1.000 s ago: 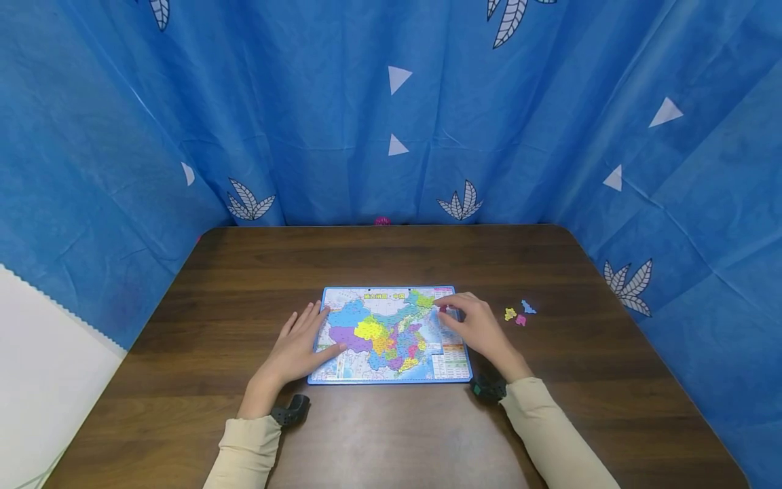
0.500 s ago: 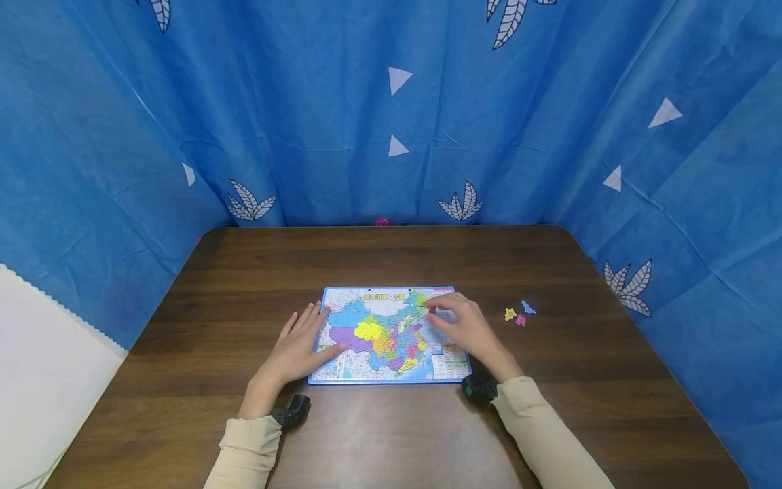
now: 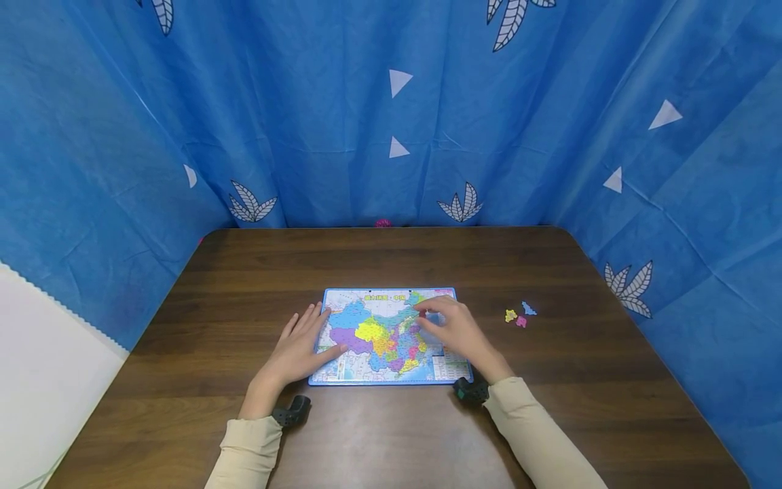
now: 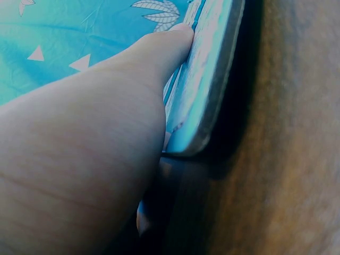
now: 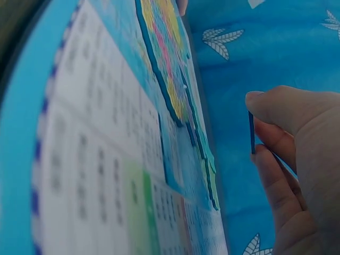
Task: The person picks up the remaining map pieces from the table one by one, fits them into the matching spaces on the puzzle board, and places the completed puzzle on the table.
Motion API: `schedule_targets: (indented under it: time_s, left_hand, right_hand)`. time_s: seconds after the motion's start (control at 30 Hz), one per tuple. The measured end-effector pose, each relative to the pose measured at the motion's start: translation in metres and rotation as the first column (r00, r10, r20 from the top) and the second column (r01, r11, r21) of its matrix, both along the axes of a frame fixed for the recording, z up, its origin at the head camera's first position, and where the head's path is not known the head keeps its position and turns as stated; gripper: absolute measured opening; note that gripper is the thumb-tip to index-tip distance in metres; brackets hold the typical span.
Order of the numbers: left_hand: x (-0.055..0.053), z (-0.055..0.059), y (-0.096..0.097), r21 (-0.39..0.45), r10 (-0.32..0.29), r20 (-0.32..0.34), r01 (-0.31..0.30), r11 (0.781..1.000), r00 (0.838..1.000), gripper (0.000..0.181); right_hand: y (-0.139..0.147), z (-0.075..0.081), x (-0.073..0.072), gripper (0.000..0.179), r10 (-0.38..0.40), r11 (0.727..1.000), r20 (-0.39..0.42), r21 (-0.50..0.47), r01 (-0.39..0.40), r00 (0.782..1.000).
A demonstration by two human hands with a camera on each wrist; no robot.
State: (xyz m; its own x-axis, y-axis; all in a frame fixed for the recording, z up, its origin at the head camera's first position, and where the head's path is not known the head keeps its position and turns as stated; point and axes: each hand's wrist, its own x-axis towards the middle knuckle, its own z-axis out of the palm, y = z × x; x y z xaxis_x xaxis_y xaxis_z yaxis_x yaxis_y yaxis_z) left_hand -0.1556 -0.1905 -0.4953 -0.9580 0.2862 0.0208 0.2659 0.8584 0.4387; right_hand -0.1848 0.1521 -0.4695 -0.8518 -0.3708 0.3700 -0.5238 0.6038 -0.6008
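A map puzzle board (image 3: 391,382) with a blue border lies on the table, most of its coloured province pieces set in. My left hand (image 3: 296,350) rests over its left edge with the fingers spread and the thumb on the map. In the left wrist view the thumb (image 4: 172,45) lies along the board's edge. My right hand (image 3: 457,331) pinches a small dark red puzzle piece (image 3: 422,314) above the map's upper right part. The right wrist view shows this piece (image 5: 252,133) edge-on between thumb and fingertips, held apart from the board.
Loose puzzle pieces lie on the table right of the board: a yellow piece (image 3: 510,315), a pink piece (image 3: 521,321) and a blue piece (image 3: 529,308). Blue curtains (image 3: 342,122) hang behind and beside the brown wooden table (image 3: 244,258).
My right hand has moved left over the board with the dark red piece, from its right side toward the map's upper right. The left hand stays in place.
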Motion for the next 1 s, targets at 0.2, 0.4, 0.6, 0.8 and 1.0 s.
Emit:
schedule_targets:
  time_s: [0.2, 0.4, 0.6, 0.8, 1.0]
  left_hand:
    - [0.0, 0.001, 0.0, -0.002, 0.003, 0.006, -0.003, 1.0, 1.0, 0.097]
    - [0.0, 0.001, 0.0, -0.004, 0.006, 0.008, -0.006, 1.0, 1.0, 0.097]
    - [0.0, 0.001, -0.001, 0.0, 0.006, 0.009, -0.006, 1.0, 1.0, 0.097]
    - [0.0, 0.0, -0.001, 0.002, 0.007, 0.009, -0.007, 1.0, 1.0, 0.097]
    - [0.0, 0.001, 0.0, 0.008, 0.002, 0.006, -0.002, 1.0, 1.0, 0.097]
  right_hand:
    - [-0.006, -0.003, 0.001, 0.027, 0.016, 1.0, -0.014, 0.013, -0.015, 1.0]
    - [-0.01, -0.007, 0.002, 0.027, 0.02, 1.0, -0.007, 0.014, -0.02, 1.0]
    - [-0.014, -0.008, 0.004, 0.027, 0.044, 0.999, 0.005, -0.003, -0.044, 0.999]
    - [-0.019, -0.009, 0.003, 0.027, 0.05, 0.999, 0.031, 0.007, -0.05, 0.998]
    - [-0.024, -0.012, 0.002, 0.027, 0.042, 0.999, 0.017, 0.027, -0.043, 0.999]
